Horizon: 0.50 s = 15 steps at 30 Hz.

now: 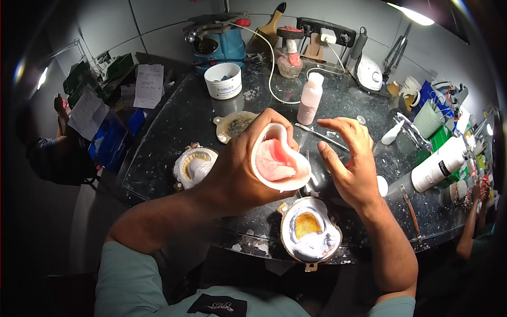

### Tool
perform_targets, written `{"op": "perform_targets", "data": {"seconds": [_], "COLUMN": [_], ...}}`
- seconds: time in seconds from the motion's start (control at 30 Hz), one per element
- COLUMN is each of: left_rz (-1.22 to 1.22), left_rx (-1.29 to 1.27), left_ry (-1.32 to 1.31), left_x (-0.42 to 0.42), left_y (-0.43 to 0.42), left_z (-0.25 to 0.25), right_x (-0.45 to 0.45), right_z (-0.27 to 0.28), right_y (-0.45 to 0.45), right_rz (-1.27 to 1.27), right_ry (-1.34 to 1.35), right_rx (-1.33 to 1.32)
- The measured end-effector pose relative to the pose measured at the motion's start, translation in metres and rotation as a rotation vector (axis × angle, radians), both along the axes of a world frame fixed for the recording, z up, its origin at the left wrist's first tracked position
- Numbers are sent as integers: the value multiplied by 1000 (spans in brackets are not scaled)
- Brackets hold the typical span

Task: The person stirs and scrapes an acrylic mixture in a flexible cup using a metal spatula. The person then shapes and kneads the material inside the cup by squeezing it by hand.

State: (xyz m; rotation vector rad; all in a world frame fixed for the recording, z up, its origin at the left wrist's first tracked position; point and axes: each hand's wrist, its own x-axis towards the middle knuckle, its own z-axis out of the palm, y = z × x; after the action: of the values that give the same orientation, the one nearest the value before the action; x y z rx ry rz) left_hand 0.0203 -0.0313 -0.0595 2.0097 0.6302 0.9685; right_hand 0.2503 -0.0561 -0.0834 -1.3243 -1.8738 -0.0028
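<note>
My left hand (243,158) is wrapped round a soft white cup (305,174), its rim squeezed out of round. Pink material (274,160) lies inside the cup. To the right of it, my right hand (351,158) is raised with fingers spread and curved, holding nothing. Below the cup, near the bench edge, sits a metal flask half (310,232) with white plaster and a gold-coloured mesh. Another flask half with a plaster tooth arch (194,165) is left of my left hand, partly hidden by it.
A pink-filled bottle (310,100), a white tub (223,82) and a blue machine (219,47) stand behind. A metal tool (323,137) lies beyond my hands. At right are a large white bottle (439,165) and a knife (411,211). Other people are at both sides.
</note>
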Motion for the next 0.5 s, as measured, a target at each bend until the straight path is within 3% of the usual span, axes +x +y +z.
{"op": "perform_targets", "data": {"seconds": [0.17,0.2,0.27,0.33,0.37,0.5], "left_rz": [-30,-50,-148,-185,-182,-280], "left_rx": [68,111,-53,-141,-7,28], "left_ry": [-71,-125,-120,-114,9,-50], "left_x": [6,9,8,7,4,9], "left_y": [2,5,10,8,9,14], "left_z": [-2,-5,-9,-9,-6,-16], "right_x": [0,0,-1,-3,-10,-12], "right_z": [11,11,12,12,13,3], "right_y": [-5,-6,-6,-7,-9,-8], "right_rz": [176,303,553,590,602,556], "right_ry": [8,105,300,230,225,94], "right_rx": [-3,-21,-59,-98,-86,-58]}}
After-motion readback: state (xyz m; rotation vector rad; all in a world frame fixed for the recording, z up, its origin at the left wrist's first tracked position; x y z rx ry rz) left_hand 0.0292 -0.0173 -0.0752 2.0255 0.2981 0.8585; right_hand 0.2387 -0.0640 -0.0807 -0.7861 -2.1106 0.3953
